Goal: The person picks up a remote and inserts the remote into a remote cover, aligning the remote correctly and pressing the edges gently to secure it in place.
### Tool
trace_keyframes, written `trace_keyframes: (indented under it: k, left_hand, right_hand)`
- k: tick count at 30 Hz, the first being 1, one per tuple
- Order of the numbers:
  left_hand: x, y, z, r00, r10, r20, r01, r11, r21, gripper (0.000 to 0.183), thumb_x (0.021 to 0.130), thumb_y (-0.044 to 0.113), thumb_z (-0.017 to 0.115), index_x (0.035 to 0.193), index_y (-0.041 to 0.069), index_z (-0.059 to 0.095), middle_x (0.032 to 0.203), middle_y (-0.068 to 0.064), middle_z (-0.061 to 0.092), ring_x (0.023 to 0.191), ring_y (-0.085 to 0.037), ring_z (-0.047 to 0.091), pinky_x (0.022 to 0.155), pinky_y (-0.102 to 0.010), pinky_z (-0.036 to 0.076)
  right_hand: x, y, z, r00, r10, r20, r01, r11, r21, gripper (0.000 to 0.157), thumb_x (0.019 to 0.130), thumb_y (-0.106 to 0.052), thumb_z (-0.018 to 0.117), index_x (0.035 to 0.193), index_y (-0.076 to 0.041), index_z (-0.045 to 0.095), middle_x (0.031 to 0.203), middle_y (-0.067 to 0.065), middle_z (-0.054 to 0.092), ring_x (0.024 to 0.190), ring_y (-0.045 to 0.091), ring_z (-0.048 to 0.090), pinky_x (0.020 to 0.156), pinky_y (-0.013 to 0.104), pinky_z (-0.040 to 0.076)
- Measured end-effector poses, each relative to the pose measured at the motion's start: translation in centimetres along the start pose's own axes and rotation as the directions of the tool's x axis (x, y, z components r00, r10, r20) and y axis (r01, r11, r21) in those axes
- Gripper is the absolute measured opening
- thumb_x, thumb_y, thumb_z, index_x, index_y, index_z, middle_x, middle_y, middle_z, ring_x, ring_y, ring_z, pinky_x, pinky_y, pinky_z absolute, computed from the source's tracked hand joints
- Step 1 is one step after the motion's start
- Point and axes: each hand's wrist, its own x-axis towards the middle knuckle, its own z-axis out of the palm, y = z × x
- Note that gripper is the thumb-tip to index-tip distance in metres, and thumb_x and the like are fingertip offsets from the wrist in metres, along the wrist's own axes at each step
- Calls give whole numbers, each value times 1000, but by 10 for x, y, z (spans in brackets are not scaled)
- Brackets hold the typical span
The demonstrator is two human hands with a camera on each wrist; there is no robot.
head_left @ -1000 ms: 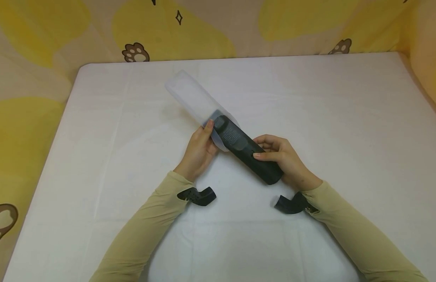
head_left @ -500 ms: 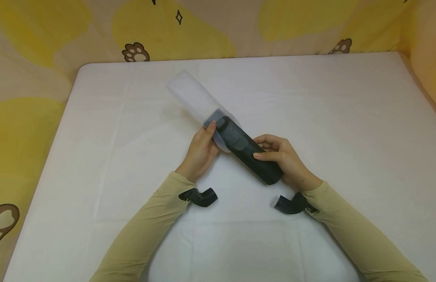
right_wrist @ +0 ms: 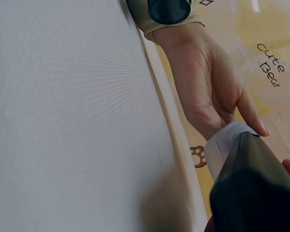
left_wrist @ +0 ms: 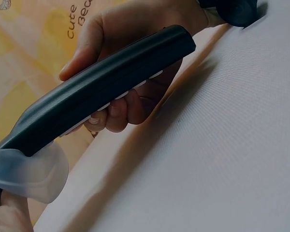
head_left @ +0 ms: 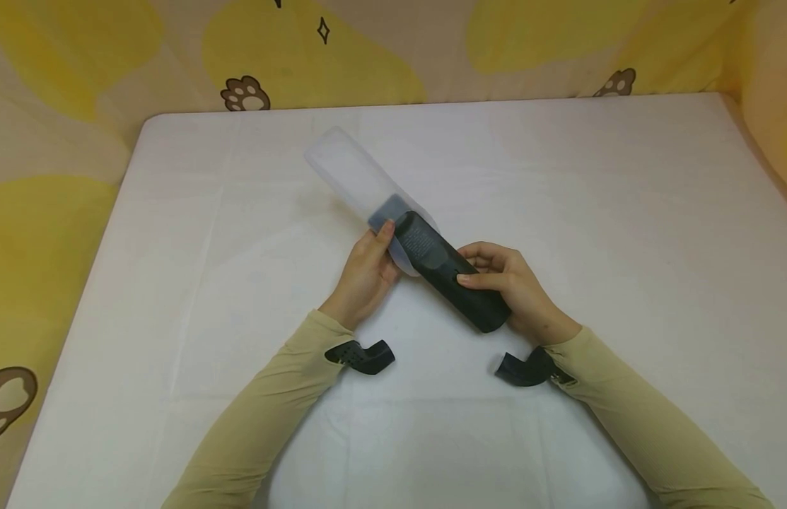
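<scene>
Over the middle of the white cloth-covered table (head_left: pixel 578 191), the right hand (head_left: pixel 522 291) grips a long black handle (head_left: pixel 442 261) between thumb and fingers. Beyond, the left hand (head_left: pixel 366 273) pinches a long translucent plastic cover (head_left: pixel 355 171); inside, near its mouth, a grey-blue part (head_left: pixel 392 209) is seen. The cover points toward the far left corner.

The head view looks down; the nearer wrist views face inward, sharing the dark device (head_left: pixel 445 268)

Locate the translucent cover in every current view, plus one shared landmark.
Head: translucent cover mostly above and left of centre, slanting up-left.
Left wrist: translucent cover at the lower-left edge.
Right wrist: translucent cover right of and below centre, partly hidden.
Shared landmark: the dark device.
</scene>
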Motion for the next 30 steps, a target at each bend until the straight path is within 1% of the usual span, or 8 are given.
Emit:
trace_keyframes:
  k: [8, 11, 15, 23, 30]
  left_hand:
    - [-2, 1, 2, 1000, -7, 5, 7, 1000, -3, 44, 104, 13, 28, 143, -7, 23, 137, -15, 39, 133, -26, 33, 108, -32, 32]
    - [-1, 0, 2, 1000, -5, 7, 5, 1000, 2, 43, 104, 13, 28, 143, -7, 23, 138, -17, 38, 133, -26, 34, 108, -32, 32]
    - [-1, -1, 2, 1000, -8, 4, 8, 1000, 16, 43, 104, 13, 28, 142, -7, 24, 137, -15, 39, 131, -24, 37, 107, -32, 33]
    - [-1, -1, 2, 1000, -10, 16, 9, 999, 38, 43, 104, 12, 30, 142, -8, 23, 143, -18, 34, 134, -26, 33, 108, -31, 32]
    - [-1, -2, 1, 999, 5, 48, -8, 997, 78, 41, 103, 8, 33, 141, -7, 25, 137, -13, 39, 130, -21, 37, 109, -31, 30]
  right_hand:
    - [1, 0, 2, 1000, -13, -9, 14, 1000, 21, 25, 81, 6, 61, 104, -5, 62, 86, 6, 65, 72, 15, 61, 63, 24, 53]
    - [1, 1, 3, 1000, -16, -12, 16, 1000, 22, 25, 81, 6, 61, 104, -5, 62, 86, 6, 65, 73, 16, 61, 63, 24, 53]
    - [1, 1, 3, 1000, -20, -17, 21, 1000, 16, 25, 81, 6, 61, 103, -5, 62, 86, 6, 65, 74, 16, 61, 64, 24, 53]
    - [1, 2, 4, 999, -28, -20, 29, 1000, 13, 24, 81, 6, 62, 103, -5, 63, 86, 6, 65, 74, 16, 61, 64, 25, 53]
    - [1, 3, 4, 999, -38, -28, 38, 999, 5, 25, 81, 6, 62, 104, -4, 63, 87, 6, 66, 75, 16, 61, 66, 25, 53]
